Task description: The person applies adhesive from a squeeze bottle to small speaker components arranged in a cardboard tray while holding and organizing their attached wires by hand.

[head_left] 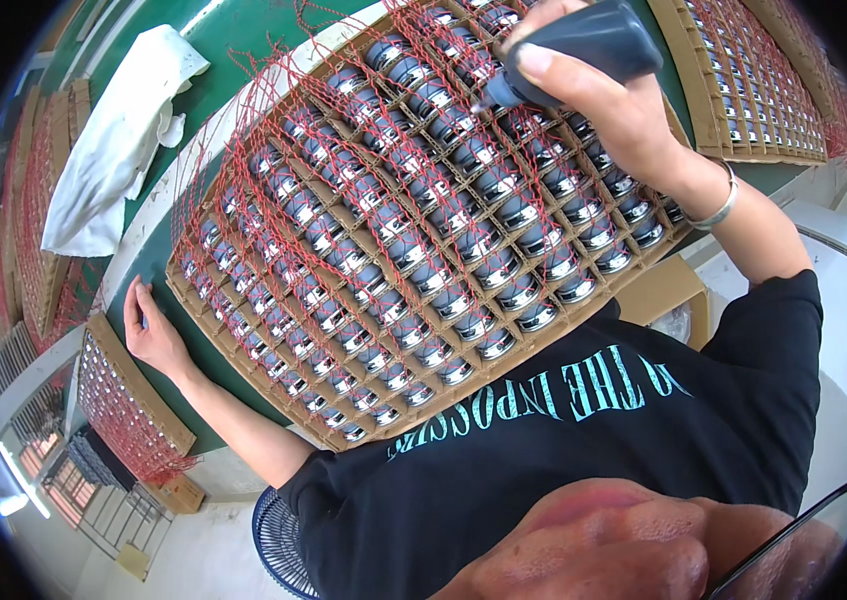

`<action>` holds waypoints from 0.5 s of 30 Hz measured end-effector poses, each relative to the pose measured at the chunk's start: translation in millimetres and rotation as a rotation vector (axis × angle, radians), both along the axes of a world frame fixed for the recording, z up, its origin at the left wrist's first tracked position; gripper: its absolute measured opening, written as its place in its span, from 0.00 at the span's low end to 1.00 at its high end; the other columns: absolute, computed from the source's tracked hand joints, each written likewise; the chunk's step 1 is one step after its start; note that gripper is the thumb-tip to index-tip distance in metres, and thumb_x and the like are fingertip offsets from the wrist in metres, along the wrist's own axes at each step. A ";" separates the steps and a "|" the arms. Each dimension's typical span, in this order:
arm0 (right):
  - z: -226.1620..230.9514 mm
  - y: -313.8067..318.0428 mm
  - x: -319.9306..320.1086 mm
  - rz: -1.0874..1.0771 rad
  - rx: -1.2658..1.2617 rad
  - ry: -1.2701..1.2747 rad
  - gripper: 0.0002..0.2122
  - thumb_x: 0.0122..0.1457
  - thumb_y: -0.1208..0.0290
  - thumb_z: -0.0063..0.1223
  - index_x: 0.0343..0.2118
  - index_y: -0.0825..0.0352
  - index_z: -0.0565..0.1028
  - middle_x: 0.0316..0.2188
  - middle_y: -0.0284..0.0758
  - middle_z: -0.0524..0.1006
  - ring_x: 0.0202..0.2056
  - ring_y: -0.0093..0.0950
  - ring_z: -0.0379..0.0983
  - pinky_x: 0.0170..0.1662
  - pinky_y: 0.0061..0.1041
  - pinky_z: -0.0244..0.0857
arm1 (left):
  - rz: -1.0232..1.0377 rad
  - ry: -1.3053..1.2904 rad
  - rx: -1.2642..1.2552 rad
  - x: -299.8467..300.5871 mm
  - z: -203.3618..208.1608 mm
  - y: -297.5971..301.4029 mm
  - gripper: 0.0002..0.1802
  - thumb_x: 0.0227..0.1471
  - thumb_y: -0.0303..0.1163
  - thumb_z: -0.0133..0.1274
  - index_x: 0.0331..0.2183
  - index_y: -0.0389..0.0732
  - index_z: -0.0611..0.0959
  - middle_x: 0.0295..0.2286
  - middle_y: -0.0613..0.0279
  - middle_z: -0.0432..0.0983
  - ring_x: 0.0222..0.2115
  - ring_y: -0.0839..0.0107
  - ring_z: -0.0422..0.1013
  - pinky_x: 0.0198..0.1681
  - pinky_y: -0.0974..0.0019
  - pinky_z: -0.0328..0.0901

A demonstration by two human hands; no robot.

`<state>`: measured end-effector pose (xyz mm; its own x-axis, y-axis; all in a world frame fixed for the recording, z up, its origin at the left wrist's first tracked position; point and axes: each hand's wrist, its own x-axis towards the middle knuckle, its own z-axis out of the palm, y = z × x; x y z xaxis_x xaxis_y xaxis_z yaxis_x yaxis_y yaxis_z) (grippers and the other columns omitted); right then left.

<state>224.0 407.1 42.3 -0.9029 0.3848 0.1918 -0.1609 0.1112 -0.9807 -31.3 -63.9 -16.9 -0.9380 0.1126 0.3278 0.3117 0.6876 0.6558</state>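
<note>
My right hand is wrapped round a dark squeeze bottle, tilted with its narrow nozzle pointing down and left, over the far part of a cardboard tray. Dividers split the tray into rows of cells. In them sit many small round parts with dark bodies and shiny metal rims. Thin red twisted wires run from the parts and trail over the far left side. Beside the tray's left corner, my left hand rests by the green table with its fingers stretched out, holding nothing.
A crumpled white cloth lies at the far left. Similar filled trays stand at the far right and left. An open cardboard box is near my right side. Below on the left is a blue slatted stool or basket.
</note>
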 end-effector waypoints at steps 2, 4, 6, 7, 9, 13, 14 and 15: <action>-2.9 4.5 7.4 0.033 -0.011 -0.045 0.07 0.61 0.70 0.62 0.35 0.67 0.76 0.29 0.29 0.77 0.29 0.17 0.70 0.33 0.20 0.65 | -0.007 0.007 0.001 -1.9 -0.6 -1.1 0.17 0.65 0.34 0.55 0.48 0.33 0.85 0.39 0.59 0.83 0.40 0.76 0.75 0.48 0.72 0.67; -10.3 4.2 4.4 -0.004 0.012 -0.038 0.07 0.61 0.71 0.62 0.35 0.67 0.76 0.29 0.29 0.76 0.30 0.17 0.70 0.34 0.20 0.65 | -0.011 0.007 -0.006 -3.6 -1.1 0.7 0.17 0.65 0.34 0.55 0.48 0.33 0.85 0.39 0.59 0.83 0.40 0.76 0.75 0.48 0.72 0.67; -10.0 3.4 4.6 -0.029 0.040 -0.043 0.06 0.62 0.72 0.61 0.34 0.66 0.75 0.30 0.28 0.74 0.30 0.17 0.68 0.34 0.20 0.64 | -0.008 0.000 -0.017 -3.9 0.9 3.4 0.16 0.65 0.34 0.55 0.48 0.32 0.85 0.40 0.59 0.83 0.40 0.75 0.75 0.48 0.71 0.67; -11.9 2.9 5.0 -0.028 0.041 -0.045 0.06 0.62 0.72 0.61 0.34 0.66 0.75 0.30 0.28 0.74 0.30 0.17 0.68 0.34 0.20 0.64 | -0.008 -0.003 -0.016 -2.7 -0.6 2.7 0.16 0.65 0.34 0.55 0.48 0.32 0.85 0.40 0.59 0.83 0.40 0.75 0.75 0.48 0.71 0.67; -17.8 1.6 4.4 -0.016 0.047 0.060 0.06 0.62 0.71 0.61 0.34 0.66 0.75 0.29 0.27 0.74 0.29 0.16 0.67 0.33 0.21 0.63 | -0.019 0.019 -0.011 -2.8 -2.0 2.1 0.16 0.65 0.33 0.55 0.48 0.32 0.85 0.40 0.58 0.82 0.40 0.75 0.75 0.48 0.71 0.67; -13.3 0.2 6.7 0.010 0.046 -0.069 0.07 0.62 0.70 0.62 0.34 0.65 0.75 0.28 0.27 0.73 0.29 0.16 0.66 0.33 0.21 0.62 | -0.012 0.014 -0.016 -1.8 -1.8 0.6 0.16 0.65 0.33 0.55 0.48 0.32 0.85 0.40 0.58 0.82 0.41 0.75 0.75 0.48 0.71 0.67; -13.5 -0.8 6.4 0.001 0.049 -0.057 0.07 0.61 0.70 0.62 0.34 0.65 0.75 0.28 0.26 0.73 0.29 0.16 0.66 0.32 0.21 0.62 | -0.013 0.011 -0.012 -2.4 -2.4 0.1 0.16 0.65 0.33 0.55 0.48 0.32 0.85 0.41 0.58 0.82 0.41 0.75 0.76 0.49 0.71 0.67; -13.6 -1.6 6.2 -0.008 0.053 -0.046 0.07 0.61 0.70 0.63 0.34 0.65 0.76 0.28 0.26 0.73 0.28 0.15 0.66 0.32 0.21 0.61 | -0.014 0.008 -0.009 -2.7 -2.8 -0.3 0.16 0.65 0.33 0.55 0.48 0.32 0.85 0.41 0.58 0.82 0.41 0.74 0.76 0.49 0.71 0.68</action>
